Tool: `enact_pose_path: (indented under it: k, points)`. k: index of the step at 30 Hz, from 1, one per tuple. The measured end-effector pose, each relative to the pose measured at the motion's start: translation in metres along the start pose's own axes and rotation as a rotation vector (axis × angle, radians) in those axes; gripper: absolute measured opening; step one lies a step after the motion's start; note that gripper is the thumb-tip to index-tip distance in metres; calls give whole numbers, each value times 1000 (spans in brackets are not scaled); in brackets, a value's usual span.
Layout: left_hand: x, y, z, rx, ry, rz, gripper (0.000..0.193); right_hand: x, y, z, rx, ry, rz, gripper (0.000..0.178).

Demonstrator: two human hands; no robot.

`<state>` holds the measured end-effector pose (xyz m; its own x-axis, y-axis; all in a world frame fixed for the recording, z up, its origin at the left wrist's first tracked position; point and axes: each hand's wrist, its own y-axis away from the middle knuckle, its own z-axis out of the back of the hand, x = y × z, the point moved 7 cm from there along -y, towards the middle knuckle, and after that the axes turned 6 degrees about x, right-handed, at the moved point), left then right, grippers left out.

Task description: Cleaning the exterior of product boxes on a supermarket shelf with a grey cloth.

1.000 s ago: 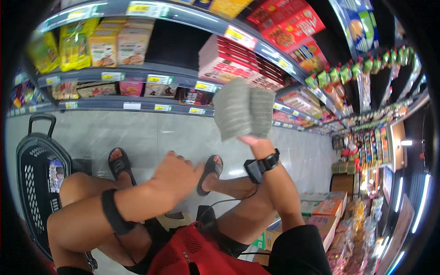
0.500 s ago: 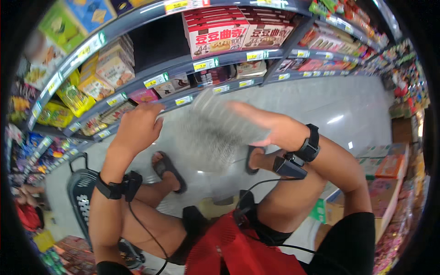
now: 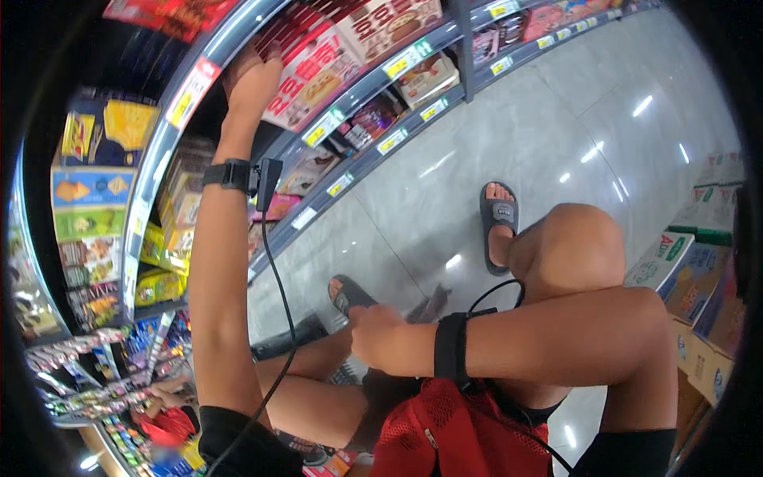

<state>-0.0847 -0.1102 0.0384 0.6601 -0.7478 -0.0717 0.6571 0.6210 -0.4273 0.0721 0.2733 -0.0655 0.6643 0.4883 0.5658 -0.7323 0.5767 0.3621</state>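
My left hand [image 3: 253,79] reaches up into the dark shelf gap beside a stack of red and white cookie boxes [image 3: 314,75]. Its thumb lies against the nearest box's edge; the other fingers are mostly hidden in shadow. Low over my lap, my right hand [image 3: 381,340] is closed, its fingertips turned away from view. A blurred grey cloth [image 3: 431,304] shows just beyond its knuckles, apparently held in it. Black straps with small devices circle both wrists.
A shelf rail with price tags [image 3: 326,127] curves below the boxes. My sandalled feet [image 3: 499,222] stand on the shiny grey floor [image 3: 445,191]. Cartons [image 3: 668,258] line the right side. A dark case [image 3: 288,338] stands by my left leg. Another person in red [image 3: 163,425] is at lower left.
My left hand has gone up into the shelf beside the cookie boxes. My right hand has come down and inward with the grey cloth. The view has turned.
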Motion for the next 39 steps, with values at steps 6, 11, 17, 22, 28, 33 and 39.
enact_pose_path:
  k: [6, 11, 17, 22, 28, 33, 39]
  points:
    - [40, -83, -47, -27, -74, -43, 61, -24, 23, 30, 118, -70, -242, 28]
    - [58, -96, -62, 148, -182, -150, 59, -46, 1, 21, 145, -274, -423, 34]
    - [34, -86, -29, 126, -104, -76, 58, -37, 2, 27, 194, -88, -332, 45]
    - [33, -71, -22, 132, -18, 31, 57, -40, 1, 34, 201, -91, -300, 49]
    - [109, -149, -38, 686, 193, -53, 55, -28, -3, 45, 194, -30, -274, 49]
    - [70, -80, -60, 236, 71, 15, 60, -38, 9, 46, 188, -49, -275, 34]
    - [69, -37, -1, 125, -134, -38, 57, -50, -4, 57, 107, -34, -315, 29]
